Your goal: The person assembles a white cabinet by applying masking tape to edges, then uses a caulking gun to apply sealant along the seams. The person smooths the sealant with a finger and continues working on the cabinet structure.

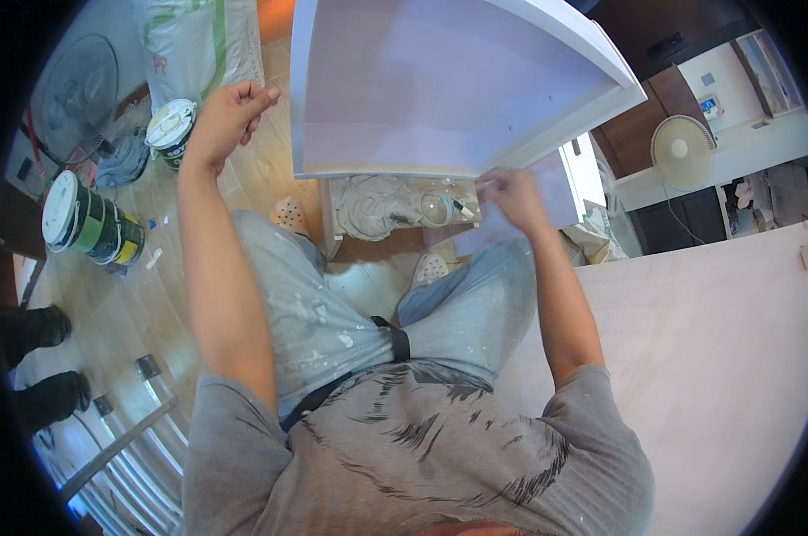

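Note:
A large white box-like cabinet piece (404,98) with raised edges stands in front of me. To the left of it, my left hand (232,123) is raised with its fingers curled together; whatever they may pinch is too small to make out. My right hand (511,195) is at the lower edge of the cabinet piece, near its corner. Its fingers are pressed together and slightly blurred, and what they hold is hidden. Below the piece, a small wooden stool (331,246) bears a crumpled grey cloth (373,207) and a clear round roll (437,208).
Two paint buckets, one large (87,219) and one small (170,127), stand at the left near a fan (78,94). A white sack (198,45) is behind. Metal tubes (140,447) lie lower left beside a person's dark shoes (51,362). A broad pale board (690,357) lies right.

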A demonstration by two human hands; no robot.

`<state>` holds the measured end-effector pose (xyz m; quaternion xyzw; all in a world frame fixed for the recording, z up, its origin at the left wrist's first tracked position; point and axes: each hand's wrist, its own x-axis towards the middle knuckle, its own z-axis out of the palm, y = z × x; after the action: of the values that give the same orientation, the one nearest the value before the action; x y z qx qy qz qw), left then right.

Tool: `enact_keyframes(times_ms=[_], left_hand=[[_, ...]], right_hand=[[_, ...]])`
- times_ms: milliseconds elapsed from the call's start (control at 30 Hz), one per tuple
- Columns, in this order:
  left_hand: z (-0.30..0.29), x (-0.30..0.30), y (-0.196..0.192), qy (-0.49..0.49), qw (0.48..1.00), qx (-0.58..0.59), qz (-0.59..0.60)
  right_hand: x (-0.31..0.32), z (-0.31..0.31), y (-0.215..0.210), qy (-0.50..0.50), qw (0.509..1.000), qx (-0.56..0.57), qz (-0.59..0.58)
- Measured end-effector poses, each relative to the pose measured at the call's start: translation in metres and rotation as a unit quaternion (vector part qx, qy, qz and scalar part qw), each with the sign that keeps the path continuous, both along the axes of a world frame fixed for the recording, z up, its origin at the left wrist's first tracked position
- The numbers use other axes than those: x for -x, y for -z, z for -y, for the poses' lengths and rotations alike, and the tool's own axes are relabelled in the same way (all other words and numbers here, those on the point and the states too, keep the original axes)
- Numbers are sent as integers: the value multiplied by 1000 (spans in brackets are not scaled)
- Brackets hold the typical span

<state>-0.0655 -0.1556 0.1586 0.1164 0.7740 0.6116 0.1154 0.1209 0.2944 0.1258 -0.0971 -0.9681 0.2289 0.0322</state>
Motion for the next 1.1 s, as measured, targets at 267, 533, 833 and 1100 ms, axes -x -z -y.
enact_keyframes(times_ms=[267, 533, 833, 1100], left_hand=[[-12, -107, 33, -96, 955, 244, -138], [6, -218, -36, 38, 922, 375, -95], [-65, -207, -109, 46, 996, -69, -42], [-76, -185, -143, 21, 983, -163, -79]], right_hand=[[5, 32, 95, -114, 977, -109, 142], [-25, 30, 13, -106, 951, 289, 40], [-41, 104, -123, -311, 820, 478, -41], [-23, 126, -200, -402, 827, 368, -140]])
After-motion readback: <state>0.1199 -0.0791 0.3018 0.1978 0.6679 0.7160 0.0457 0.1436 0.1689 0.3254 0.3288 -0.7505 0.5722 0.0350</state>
